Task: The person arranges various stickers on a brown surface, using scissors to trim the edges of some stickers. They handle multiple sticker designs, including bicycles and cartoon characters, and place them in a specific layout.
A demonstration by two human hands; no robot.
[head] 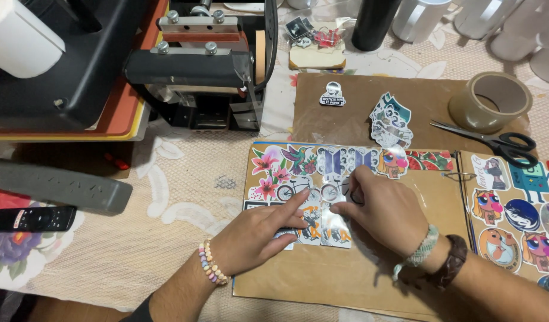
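Note:
A brown cardboard sheet (346,274) lies in front of me, its upper part covered with colourful stickers (286,167). My left hand (256,232), with a bead bracelet, lies flat on the sheet, its index finger pressing near a bicycle sticker (292,189). My right hand (385,209), with woven and leather wristbands, presses its fingertips on a glossy sticker (333,223) in the second row. Neither hand holds anything lifted.
A second cardboard page with cartoon stickers (513,214) lies to the right. Black scissors (501,142), a roll of brown tape (490,101) and a loose sticker pile (391,122) rest behind. A heat press (191,65) stands at the back left, a black remote (30,219) at the left.

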